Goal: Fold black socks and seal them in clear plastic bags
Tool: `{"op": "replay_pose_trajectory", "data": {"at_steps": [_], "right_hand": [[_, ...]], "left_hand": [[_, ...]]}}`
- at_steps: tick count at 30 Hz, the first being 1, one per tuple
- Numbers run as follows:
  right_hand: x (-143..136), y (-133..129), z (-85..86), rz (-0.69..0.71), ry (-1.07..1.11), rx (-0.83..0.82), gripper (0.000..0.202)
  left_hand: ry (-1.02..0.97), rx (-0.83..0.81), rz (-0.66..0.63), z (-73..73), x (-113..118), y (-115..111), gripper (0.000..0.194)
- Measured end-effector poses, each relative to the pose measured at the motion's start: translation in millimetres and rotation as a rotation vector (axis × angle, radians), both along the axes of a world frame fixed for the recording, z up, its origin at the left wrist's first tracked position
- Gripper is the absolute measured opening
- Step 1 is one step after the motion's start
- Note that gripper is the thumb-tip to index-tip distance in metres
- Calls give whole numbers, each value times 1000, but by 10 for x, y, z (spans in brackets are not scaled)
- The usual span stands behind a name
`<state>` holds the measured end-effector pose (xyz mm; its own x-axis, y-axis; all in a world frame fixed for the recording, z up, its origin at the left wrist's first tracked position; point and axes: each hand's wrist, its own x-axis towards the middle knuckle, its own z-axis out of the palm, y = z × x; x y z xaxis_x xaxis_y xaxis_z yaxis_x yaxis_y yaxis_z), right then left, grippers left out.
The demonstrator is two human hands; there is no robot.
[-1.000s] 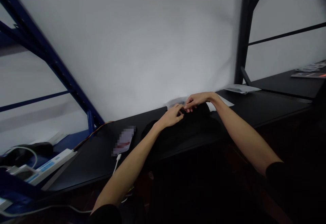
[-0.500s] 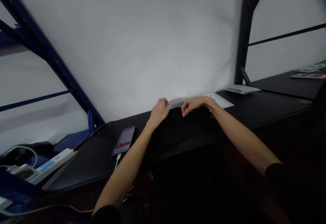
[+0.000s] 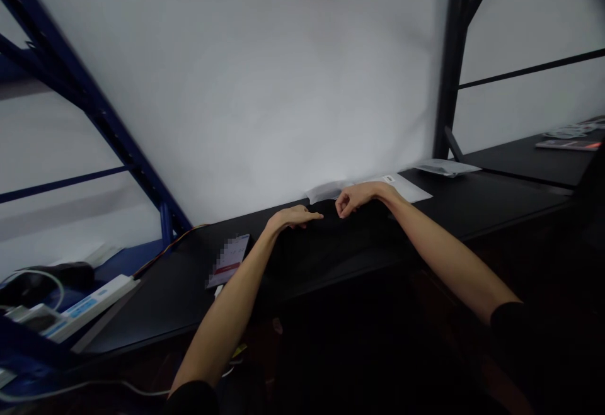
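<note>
Black fabric (image 3: pixel 331 245) lies on the black tabletop, its outline hard to tell from the table. My right hand (image 3: pixel 348 201) is pinched at the fabric's far edge. Just left of it, my left hand (image 3: pixel 297 216) rests at the fabric with its fingers stretched out flat. Behind both hands, a white sheet or bag (image 3: pixel 410 189) with a small label lies against the wall, partly covered by my right hand and wrist.
A phone (image 3: pixel 230 261) with a white cable lies left of my left forearm. Further left are a white power strip (image 3: pixel 92 306) and blue rack frame (image 3: pixel 106 122). A pale packet (image 3: pixel 447 167) lies back right near a dark post (image 3: pixel 451 68).
My left hand has moved down a little and its curled fingers have straightened to the right. More of the white material behind shows. My right hand stays nearly where it was.
</note>
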<state>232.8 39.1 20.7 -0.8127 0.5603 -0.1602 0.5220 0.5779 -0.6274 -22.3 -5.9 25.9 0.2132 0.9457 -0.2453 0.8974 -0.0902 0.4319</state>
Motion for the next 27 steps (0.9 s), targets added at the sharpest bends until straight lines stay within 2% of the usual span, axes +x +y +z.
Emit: {"op": "replay_pose_trajectory", "data": {"at_steps": [4,8,11,13,16,18,21,24,27], "right_hand": [[-8,-48,36,-5,54,30,29],[-33,-86,58,14,114,50,29],[-95,-125,52,29,122,51,33],[-154,-148,32,46,119,49,36],[-229,-154,-16,77,100,44,35],[-250,-136,-46,99,94,50,32],[-233,-102,-56,111,109,50,31],[-174,-86,-13,58,107,20,32],[-79,-90,60,-25,91,3,31]], "left_hand": [[-62,1,30,29,-16,43,52],[-129,-59,98,130,-80,44,43],[-184,-39,149,195,-184,55,39],[-211,-16,160,208,-249,81,39],[-252,-7,140,176,-271,126,50],[-288,9,100,135,-218,141,57],[-318,92,41,65,-61,113,54],[-344,236,19,-5,123,42,54],[-421,303,-14,-75,274,-20,53]]}}
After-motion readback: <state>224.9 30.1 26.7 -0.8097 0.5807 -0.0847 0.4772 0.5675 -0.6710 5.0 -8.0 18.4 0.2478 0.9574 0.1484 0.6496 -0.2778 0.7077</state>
